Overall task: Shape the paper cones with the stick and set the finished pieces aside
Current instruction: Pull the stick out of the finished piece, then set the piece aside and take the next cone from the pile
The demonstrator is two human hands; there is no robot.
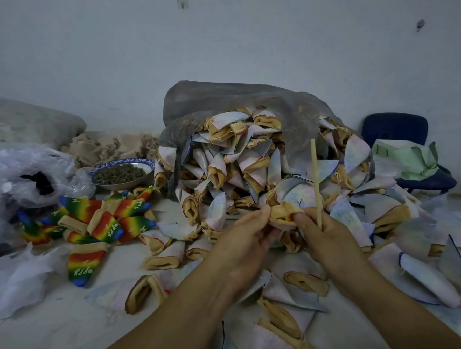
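both hands meet in the middle, just near the big cone pile (250,159). the left hand (244,238) pinches the tan cone (283,215), and the right hand (327,233) pinches it too while gripping the upright stick (316,180). rainbow pieces (97,217) lie at left.

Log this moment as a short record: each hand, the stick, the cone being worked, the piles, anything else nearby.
left hand: pinches the tan opening of the held cone
right hand: thumb on the same cone; grips the stick, upright beside it
pale cone pile: spilling from a grey bag
rainbow cones: lying to the left
bowl: behind the rainbow cones
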